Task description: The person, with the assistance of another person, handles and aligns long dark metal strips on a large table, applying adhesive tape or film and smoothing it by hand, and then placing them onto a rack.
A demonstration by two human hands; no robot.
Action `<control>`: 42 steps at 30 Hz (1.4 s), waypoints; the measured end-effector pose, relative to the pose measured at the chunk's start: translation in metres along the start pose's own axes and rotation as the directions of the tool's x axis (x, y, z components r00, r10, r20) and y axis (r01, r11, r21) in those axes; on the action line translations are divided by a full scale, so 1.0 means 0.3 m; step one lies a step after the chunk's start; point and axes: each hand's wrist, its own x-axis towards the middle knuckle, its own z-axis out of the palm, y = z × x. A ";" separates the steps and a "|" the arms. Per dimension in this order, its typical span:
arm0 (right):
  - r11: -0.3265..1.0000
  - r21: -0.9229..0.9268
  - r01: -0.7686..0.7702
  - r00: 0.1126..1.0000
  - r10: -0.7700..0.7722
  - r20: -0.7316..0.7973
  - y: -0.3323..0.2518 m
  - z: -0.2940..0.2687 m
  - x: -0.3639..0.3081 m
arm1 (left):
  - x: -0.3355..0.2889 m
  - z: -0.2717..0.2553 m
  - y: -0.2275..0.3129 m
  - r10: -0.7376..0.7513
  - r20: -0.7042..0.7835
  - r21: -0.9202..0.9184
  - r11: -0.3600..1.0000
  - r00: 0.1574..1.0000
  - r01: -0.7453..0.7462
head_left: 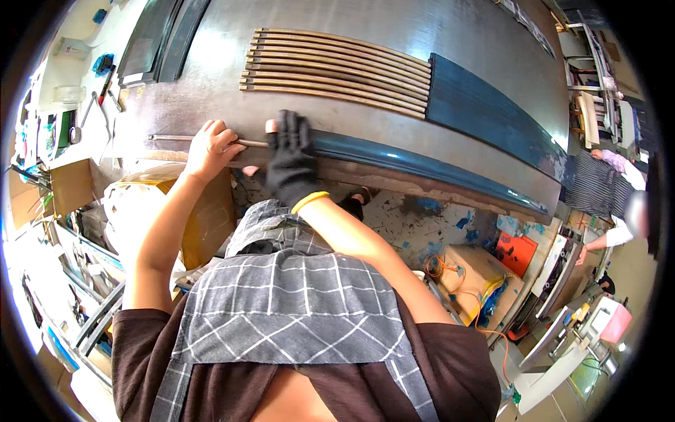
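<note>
A long narrow strip [169, 138] of brownish metal lies along the near edge of the metal-topped table. My bare left hand [209, 152] is closed round it, fingers curled over the top. To the right my right hand [292, 158], in a black glove with a yellow cuff and a bare fingertip, lies flat with its fingers stretched forward. It rests over the left end of a long profile [422, 163] covered in blue film, where the brown strip meets it. The glove hides that meeting point, so I cannot tell whether the strip sits inside the profile.
Several brown strips [337, 74] lie side by side farther back, beside blue-filmed panels [485, 105]. Dark profiles [156, 42] lie far left. Cardboard boxes [211, 218] stand below the table's near edge, and another box [471, 278] with an orange cord. Another person [605, 183] is at right.
</note>
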 end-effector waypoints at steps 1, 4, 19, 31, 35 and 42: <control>0.997 0.043 0.057 0.998 -0.058 0.024 -0.044 0.041 0.029 | -0.019 0.024 -0.023 -0.006 -0.049 -0.030 1.000 0.999 0.005; 0.955 0.216 0.205 0.978 -0.209 -0.006 -0.134 0.047 0.052 | -0.041 0.087 -0.050 0.021 -0.230 -0.022 0.999 0.973 -0.027; 0.911 -0.022 -0.411 0.904 0.411 0.115 0.141 -0.251 0.013 | -0.048 0.058 -0.023 0.038 -0.251 -0.049 0.997 0.967 -0.052; 0.876 -0.173 -0.450 0.838 0.482 0.258 0.065 -0.302 0.060 | -0.061 0.075 -0.040 0.032 -0.247 -0.036 0.998 0.968 -0.042; 0.867 -0.125 -0.482 0.843 0.498 0.203 0.116 -0.278 0.044 | -0.057 0.076 -0.041 0.032 -0.237 -0.042 0.998 0.971 -0.043; 0.816 -0.140 -0.560 0.774 0.576 0.263 0.084 -0.305 0.066 | -0.058 0.071 -0.037 0.033 -0.254 -0.040 0.998 0.967 -0.045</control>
